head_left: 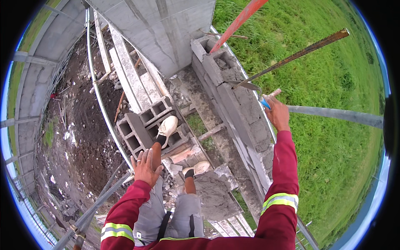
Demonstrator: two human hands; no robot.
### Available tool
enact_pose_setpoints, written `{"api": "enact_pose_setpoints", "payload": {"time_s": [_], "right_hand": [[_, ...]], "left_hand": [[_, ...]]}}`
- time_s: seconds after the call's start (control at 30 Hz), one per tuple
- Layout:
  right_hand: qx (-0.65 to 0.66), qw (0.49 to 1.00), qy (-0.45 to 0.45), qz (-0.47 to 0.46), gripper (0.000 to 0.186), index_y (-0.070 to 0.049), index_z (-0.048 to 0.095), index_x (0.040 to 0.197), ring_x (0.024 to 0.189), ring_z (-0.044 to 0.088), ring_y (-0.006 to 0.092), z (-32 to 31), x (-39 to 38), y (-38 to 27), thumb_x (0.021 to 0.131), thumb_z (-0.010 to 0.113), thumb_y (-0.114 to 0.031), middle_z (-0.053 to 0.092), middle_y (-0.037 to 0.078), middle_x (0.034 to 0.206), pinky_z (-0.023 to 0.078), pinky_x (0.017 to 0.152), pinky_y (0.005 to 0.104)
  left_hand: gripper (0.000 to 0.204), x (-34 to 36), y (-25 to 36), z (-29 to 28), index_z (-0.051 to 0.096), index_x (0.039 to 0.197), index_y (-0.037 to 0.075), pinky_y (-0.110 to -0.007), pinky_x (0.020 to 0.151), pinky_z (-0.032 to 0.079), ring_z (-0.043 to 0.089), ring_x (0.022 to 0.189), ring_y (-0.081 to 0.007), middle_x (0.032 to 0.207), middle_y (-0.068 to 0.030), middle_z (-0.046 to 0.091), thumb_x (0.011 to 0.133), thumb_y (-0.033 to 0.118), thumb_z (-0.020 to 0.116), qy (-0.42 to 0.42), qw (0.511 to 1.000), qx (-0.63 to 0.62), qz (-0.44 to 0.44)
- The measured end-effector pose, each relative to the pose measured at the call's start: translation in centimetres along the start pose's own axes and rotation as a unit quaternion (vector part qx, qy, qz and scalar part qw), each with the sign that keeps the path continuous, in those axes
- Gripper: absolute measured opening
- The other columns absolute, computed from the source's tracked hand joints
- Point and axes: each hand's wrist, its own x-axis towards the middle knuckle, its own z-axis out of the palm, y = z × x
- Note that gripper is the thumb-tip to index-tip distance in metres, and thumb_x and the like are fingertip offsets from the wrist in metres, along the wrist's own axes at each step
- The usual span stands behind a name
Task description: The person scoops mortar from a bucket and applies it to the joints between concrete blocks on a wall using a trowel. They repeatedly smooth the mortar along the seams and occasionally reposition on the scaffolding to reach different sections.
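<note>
My right hand (276,113) is closed round the blue handle of a trowel (246,85), whose blade lies over the top of a grey block wall (250,112). Wet-looking mortar (255,125) covers part of that top. My left hand (146,167) is open, its fingers stretched out at my raised left leg; it holds nothing. Just beyond it, hollow concrete blocks (137,132) are stacked on the planks, and my left shoe (168,126) rests on them. A spread of mortar (212,196) lies near my right leg.
A rusty steel bar (298,56) and a red pole (239,24) slant up from the wall. A grey pipe (333,115) juts out over the grass. A large concrete column (160,31) stands ahead. Scaffold pipes (98,98) and long boards (125,79) run along the left, above rubble ground.
</note>
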Motion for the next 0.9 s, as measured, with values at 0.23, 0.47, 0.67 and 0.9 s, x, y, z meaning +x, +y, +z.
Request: {"api": "enact_pose_setpoints", "payload": {"time_s": [0.23,0.47,0.67,0.9], "right_hand": [[-0.019,0.999,0.032,-0.017,0.04,-0.015,0.07,0.129,0.093,0.071,0.0346,2.9,7.1,-2.0,0.089,0.071,-0.016,0.068,0.011,0.103,0.058,0.08,0.0486],[-0.014,0.988,0.087,0.13,0.029,-0.013,0.069,0.12,0.099,0.071,0.0328,3.2,8.0,-4.3,0.091,0.068,-0.013,0.068,0.012,0.106,0.059,0.079,0.0483],[-0.037,0.989,0.045,0.133,0.037,-0.014,0.066,0.133,0.102,0.07,0.0348,4.8,6.0,-4.8,0.097,0.061,-0.01,0.068,0.013,0.11,0.059,0.081,0.0499],[0.14,0.941,0.139,0.276,0.042,-0.01,0.066,0.134,0.103,0.07,0.0398,8.3,-12.1,-8.7,0.093,0.071,-0.019,0.068,0.019,0.115,0.057,0.084,0.0538]], "left_hand": [[0.093,-0.1,-0.2,0.0,0.034,0.165,0.009,-0.064,0.129,0.007,0.031,0.157,-0.0354,0.165,-0.015,0.042,0.092,0.053,0.071,-0.003,1.0,0.022,0.013],[0.091,0.4,0.2,0.1,0.036,0.164,0.009,-0.064,0.129,0.008,0.033,0.156,-0.0353,0.164,-0.014,0.043,0.091,0.05,0.073,0.005,0.999,0.031,0.015],[0.091,0.5,0.8,-0.1,0.037,0.163,0.01,-0.063,0.129,0.009,0.035,0.156,-0.0357,0.163,-0.0132,0.045,0.09,0.049,0.074,0.009,0.998,0.05,0.026],[0.091,2.8,3.6,-1.0,0.036,0.164,0.009,-0.063,0.13,0.008,0.035,0.156,-0.0353,0.163,-0.0133,0.045,0.091,0.049,0.073,-0.006,0.994,0.087,0.071]]}}
